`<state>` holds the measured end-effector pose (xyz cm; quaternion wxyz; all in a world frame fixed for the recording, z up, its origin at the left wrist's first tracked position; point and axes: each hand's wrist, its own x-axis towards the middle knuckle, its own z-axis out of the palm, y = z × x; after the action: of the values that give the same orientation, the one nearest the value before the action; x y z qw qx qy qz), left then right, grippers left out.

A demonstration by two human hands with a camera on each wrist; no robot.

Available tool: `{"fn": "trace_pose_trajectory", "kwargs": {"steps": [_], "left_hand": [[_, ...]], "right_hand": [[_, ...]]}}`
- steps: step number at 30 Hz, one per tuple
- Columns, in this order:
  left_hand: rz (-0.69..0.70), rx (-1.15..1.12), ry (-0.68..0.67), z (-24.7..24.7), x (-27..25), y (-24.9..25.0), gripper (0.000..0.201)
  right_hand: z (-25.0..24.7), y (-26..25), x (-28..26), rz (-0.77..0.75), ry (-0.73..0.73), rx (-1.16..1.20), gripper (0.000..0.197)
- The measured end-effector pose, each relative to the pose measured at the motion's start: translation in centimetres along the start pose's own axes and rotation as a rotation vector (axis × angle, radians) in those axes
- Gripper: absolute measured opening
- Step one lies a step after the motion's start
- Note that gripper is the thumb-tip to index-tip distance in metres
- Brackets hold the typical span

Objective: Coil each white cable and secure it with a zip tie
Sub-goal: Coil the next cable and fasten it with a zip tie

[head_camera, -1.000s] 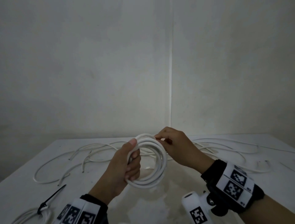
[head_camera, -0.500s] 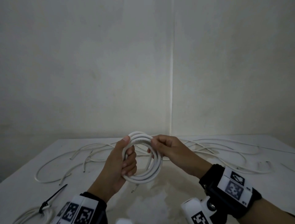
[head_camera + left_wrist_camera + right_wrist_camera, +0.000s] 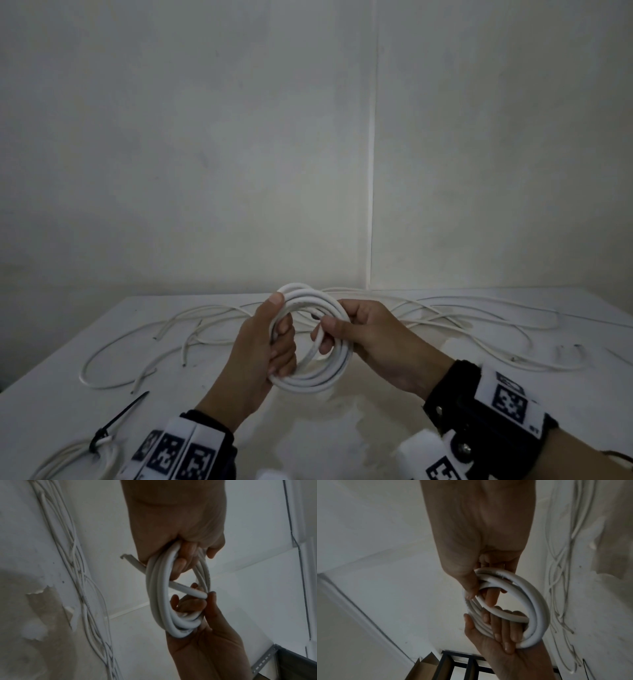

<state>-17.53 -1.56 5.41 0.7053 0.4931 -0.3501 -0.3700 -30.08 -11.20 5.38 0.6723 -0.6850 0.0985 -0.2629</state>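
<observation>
Nearest, at the table's front-left corner, lies a finished coil w/ a black zip tie cinched on it, tail pointing toward the table's middle; the coil runs off the front edge of the head view. Both wrists wear bands w/ black-and-white markers. Above the front-centre of the table, clear of the surface, the white cable coil stands upright btwn the two hands. Left hand is clamped on the coil's left side: thumb on top of the strands, fingers curled through the ring. Right hand is closed on the right side, thumb and forefinger pinching a strand that crosses inside the ring; in the left wrist view that strand runs across the loop to the right fingertips, and a cut cable end sticks out beside the left palm. Under the hands the table top shows a worn, brownish patch. Farther back, loose white cables sprawl from the left side to the right edge along the rear half, several cut ends showing left of centre. The table's back edge meets a plain wall w/ a vertical seam. Room btwn coil and loose cables: some bare top at left-front and right-front.
</observation>
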Motion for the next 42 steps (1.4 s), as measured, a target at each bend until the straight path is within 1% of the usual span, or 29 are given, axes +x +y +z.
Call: {"fn": "trace_pose_trajectory", "kwargs": {"steps": [2,7,11,16,19,22,23,27,29,31,33,35,36,38,40,42], "left_hand": [[0.005,0.007,0.009,-0.1,-0.2,-0.2,0.044],[-0.014,0.027,0.026,-0.3,-0.4,-0.6,0.047],[-0.006,0.052,0.015,0.0,-0.5,-0.6,0.047],[0.020,0.080,-0.005,0.4,-0.5,-0.1,0.047],[0.034,0.103,0.012,0.2,-0.6,-0.1,0.046],[0.043,0.121,0.034,0.3,-0.7,0.0,0.045],[0.048,0.128,0.043,0.4,-0.6,0.1,0.045],[0.073,0.114,0.082,0.5,-0.5,0.1,0.046],[0.080,0.103,0.082,0.5,-0.6,-0.1,0.045],[0.078,0.088,0.077,0.5,-0.6,-0.3,0.045],[0.076,0.066,0.082,0.3,-0.6,-0.2,0.044],[0.068,0.006,0.088,-0.3,-0.4,0.0,0.044],[0.062,-0.035,0.088,-0.6,-0.3,0.2,0.044],[0.059,-0.083,0.083,-1.1,-0.3,0.4,0.042],[0.067,-0.084,0.073,-0.9,-0.5,0.2,0.040],[0.069,-0.077,0.062,-0.3,-0.7,-0.3,0.040]], "right_hand": [[0.3,0.2,0.0,0.033,-0.019,0.069,0.018],[0.6,0.3,-0.1,0.118,-0.123,0.269,0.023],[0.7,-0.1,0.1,0.134,-0.146,0.244,0.027],[-0.3,-0.6,-0.2,0.150,-0.262,0.302,0.027],[-0.6,-0.3,-0.5,0.159,-0.248,0.226,0.025],[-0.3,-0.1,-0.8,0.136,-0.170,0.123,0.018],[-0.2,-0.2,-0.9,0.122,-0.155,0.098,0.018],[0.1,-0.6,-0.9,0.034,-0.106,-0.228,0.041],[0.1,-0.7,-0.8,0.045,-0.101,-0.297,0.050],[0.2,-1.0,-0.9,0.084,-0.142,-0.311,0.056],[0.1,-1.3,-1.2,0.128,-0.205,-0.252,0.062],[-0.1,-1.6,-1.4,0.170,-0.261,-0.132,0.061],[-0.2,-1.7,-1.5,0.181,-0.276,-0.110,0.059],[-0.4,-1.6,-1.4,0.179,-0.264,-0.170,0.059],[-0.3,-1.3,-1.3,0.148,-0.237,-0.225,0.060],[0.3,-0.9,-1.0,0.088,-0.163,-0.199,0.050]]}}
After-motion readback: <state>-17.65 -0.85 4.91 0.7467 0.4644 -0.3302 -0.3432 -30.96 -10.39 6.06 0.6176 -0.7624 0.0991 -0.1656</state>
